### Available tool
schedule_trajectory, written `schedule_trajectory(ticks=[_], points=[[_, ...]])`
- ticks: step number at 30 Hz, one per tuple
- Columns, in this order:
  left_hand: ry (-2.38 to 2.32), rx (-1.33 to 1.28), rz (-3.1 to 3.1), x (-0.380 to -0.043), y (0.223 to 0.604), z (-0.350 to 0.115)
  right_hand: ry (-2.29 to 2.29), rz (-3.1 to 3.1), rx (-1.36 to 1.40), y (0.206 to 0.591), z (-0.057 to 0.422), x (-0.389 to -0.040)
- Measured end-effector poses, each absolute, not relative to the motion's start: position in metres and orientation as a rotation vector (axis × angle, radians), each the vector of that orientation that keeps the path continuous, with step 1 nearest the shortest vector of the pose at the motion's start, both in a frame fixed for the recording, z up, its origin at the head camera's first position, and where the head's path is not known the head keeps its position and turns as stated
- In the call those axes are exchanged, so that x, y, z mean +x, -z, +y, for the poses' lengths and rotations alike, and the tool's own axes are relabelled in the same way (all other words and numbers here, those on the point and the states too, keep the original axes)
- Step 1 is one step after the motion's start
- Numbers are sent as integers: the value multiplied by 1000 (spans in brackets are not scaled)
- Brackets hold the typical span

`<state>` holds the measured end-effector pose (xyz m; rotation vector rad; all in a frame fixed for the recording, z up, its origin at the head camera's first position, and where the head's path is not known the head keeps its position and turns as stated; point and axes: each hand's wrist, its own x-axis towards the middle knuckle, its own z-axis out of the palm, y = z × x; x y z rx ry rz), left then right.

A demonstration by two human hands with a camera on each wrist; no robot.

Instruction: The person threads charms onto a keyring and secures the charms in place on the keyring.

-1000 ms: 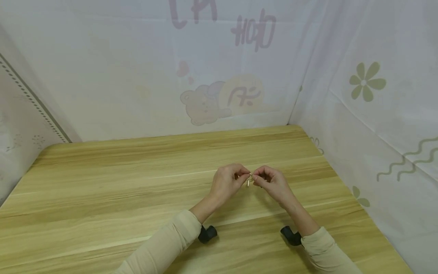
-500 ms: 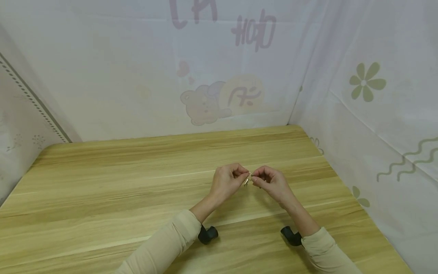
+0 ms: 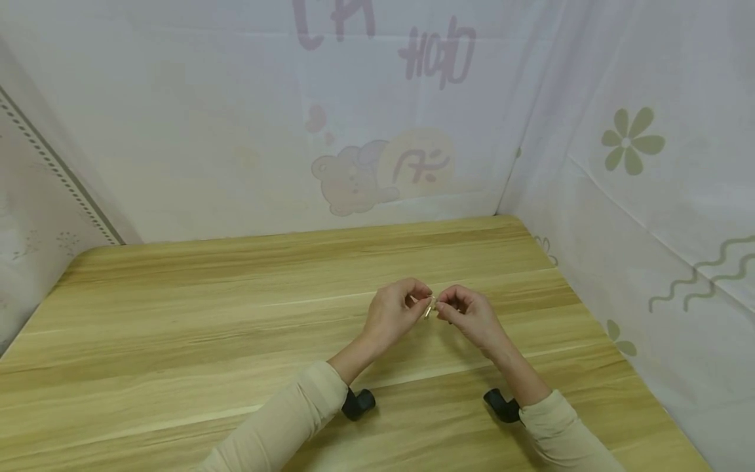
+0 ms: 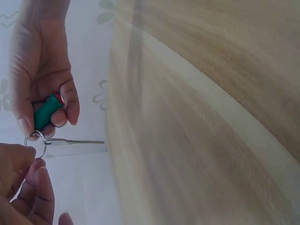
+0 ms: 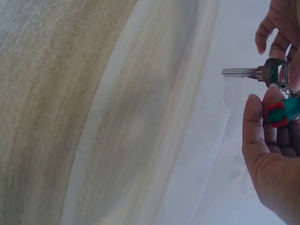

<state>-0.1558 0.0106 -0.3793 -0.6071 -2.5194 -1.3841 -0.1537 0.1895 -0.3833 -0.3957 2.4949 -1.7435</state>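
Observation:
Above the table, both hands work on a key with a charm. My left hand pinches the metal key ring between thumb and fingertips. A silver key hangs from that ring, its blade pointing down toward the tabletop. Opposite, my right hand holds a small green charm with a red end, its fingers curled round it and its thumb and fingertips right at the ring. A short chain links charm and ring. From the head view the charm is mostly hidden by the right hand.
The wood-grain table spreads out below the hands. Printed cloth walls stand behind it and at both sides. A black wrist mount shows below the left forearm, and another black mount below the right one.
The key has swung and turned slightly below the fingers: upright at first, it now hangs at a slant. Both hands stay almost in place, their fingertips shifting a little at the ring.

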Motion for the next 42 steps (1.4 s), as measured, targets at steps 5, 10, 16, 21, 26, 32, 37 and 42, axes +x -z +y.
schedule_trajectory(ticks=[5, 10, 16, 21, 26, 32, 37, 42], points=[[1150, -665, -2513, -155, 378, 12, 1729, 2514, -423, 383, 190, -153], [1019, -682, -2502, -155, 378, 12, 1719, 2521, -451, 383, 191, -152], [1165, -618, -2529, -155, 379, 11, 1714, 2509, -457, 384, 192, -153], [1292, -568, -2547, -153, 378, 11, 1711, 2506, -449, 383, 192, -153], [1397, -536, -2530, -152, 376, 10, 1709, 2504, -431, 383, 191, -152], [1443, -567, -2509, -153, 378, 10, 1719, 2507, -423, 382, 192, -151], [1202, -704, -2476, -152, 381, 12, 1726, 2510, -446, 381, 192, -150], [1011, -746, -2427, -152, 379, 14, 1707, 2524, -442, 380, 191, -151]])
